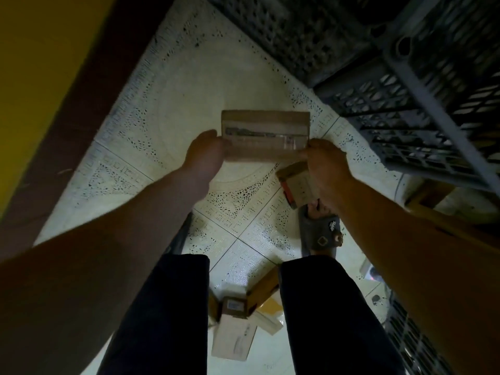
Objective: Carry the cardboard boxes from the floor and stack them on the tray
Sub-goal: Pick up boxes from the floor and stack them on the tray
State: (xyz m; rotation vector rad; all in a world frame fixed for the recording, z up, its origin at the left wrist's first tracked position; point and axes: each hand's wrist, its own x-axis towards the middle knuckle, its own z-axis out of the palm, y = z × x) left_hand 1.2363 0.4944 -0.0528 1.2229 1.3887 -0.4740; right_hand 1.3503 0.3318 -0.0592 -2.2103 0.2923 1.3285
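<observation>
A flat cardboard box (265,133) with a printed label is up in the air above the tiled floor, between both hands. My left hand (204,155) grips its left end and my right hand (326,163) grips its right end. A second small cardboard box (296,185) with a red-orange edge lies on the floor just below my right hand, partly hidden by it. Several more boxes and flat cardboard pieces (238,315) lie on the floor between my legs. The dark slatted plastic tray (400,115) stands at the upper right.
A foot in a grey slipper (320,234) stands below the small box. A dark brown skirting and yellow wall (48,85) run along the left. Another dark crate (414,345) is at the lower right. A wooden piece (430,193) lies under the tray's edge.
</observation>
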